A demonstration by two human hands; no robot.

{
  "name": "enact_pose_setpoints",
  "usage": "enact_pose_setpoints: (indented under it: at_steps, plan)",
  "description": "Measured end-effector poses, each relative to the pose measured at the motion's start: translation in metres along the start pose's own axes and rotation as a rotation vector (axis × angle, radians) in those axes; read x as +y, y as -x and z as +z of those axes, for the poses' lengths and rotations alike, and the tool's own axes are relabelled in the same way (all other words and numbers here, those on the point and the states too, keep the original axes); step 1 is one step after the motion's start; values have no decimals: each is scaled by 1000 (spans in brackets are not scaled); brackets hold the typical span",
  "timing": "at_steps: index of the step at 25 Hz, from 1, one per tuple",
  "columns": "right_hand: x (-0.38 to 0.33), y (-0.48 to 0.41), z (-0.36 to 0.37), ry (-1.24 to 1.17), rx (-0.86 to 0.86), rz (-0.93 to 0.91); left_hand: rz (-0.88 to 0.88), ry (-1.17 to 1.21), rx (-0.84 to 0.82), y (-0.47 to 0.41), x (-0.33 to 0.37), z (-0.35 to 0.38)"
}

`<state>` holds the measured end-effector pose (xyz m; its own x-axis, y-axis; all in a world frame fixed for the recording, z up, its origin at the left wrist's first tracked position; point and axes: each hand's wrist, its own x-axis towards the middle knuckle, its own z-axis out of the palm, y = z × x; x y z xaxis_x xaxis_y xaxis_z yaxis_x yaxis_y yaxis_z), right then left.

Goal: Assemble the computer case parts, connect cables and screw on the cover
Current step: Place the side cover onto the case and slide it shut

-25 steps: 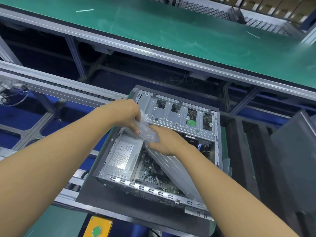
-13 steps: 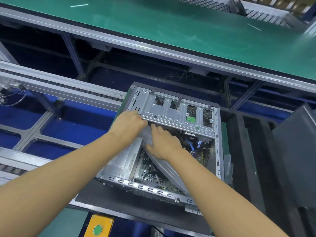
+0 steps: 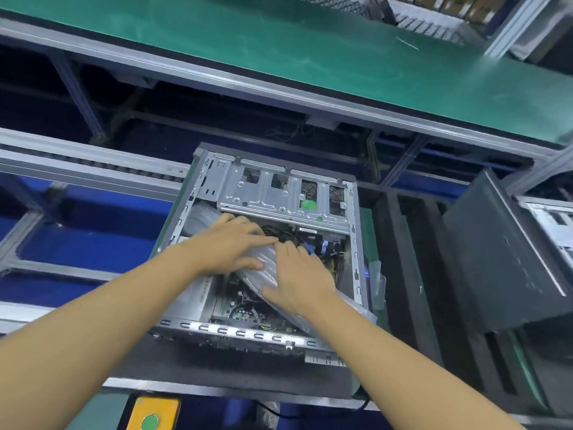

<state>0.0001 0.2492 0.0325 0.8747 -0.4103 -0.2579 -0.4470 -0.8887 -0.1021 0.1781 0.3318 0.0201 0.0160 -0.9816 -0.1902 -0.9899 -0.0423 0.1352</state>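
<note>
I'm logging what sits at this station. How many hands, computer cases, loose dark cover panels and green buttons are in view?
Hands: 2, left hand and right hand, both on a plastic bag
Computer cases: 2, the open case and a second case cut off at the right edge
Cover panel: 1
Green button: 1
Total: 6

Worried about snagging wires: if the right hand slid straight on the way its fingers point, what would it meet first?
Probably the fingertips of the left hand, just ahead of the right hand on the plastic bag; beyond, cables under the drive cage. Depth unclear.
</note>
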Motion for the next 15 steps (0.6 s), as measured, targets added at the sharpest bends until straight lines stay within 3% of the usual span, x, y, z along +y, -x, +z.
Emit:
enact_pose_setpoints:
  at_steps: [3, 7, 11, 15]
  plan:
    - [22, 10, -24, -170, -160, 34, 58, 88, 37, 3, 1, -1]
    - [55, 42, -41, -3, -492, 151, 192, 50, 47, -6, 33, -1]
    - [38, 50, -21, -87, -403, 139, 254, 14, 14, -18, 45, 12]
    - [28, 52, 1, 229, -314, 177, 244, -54, 40, -24, 48, 23]
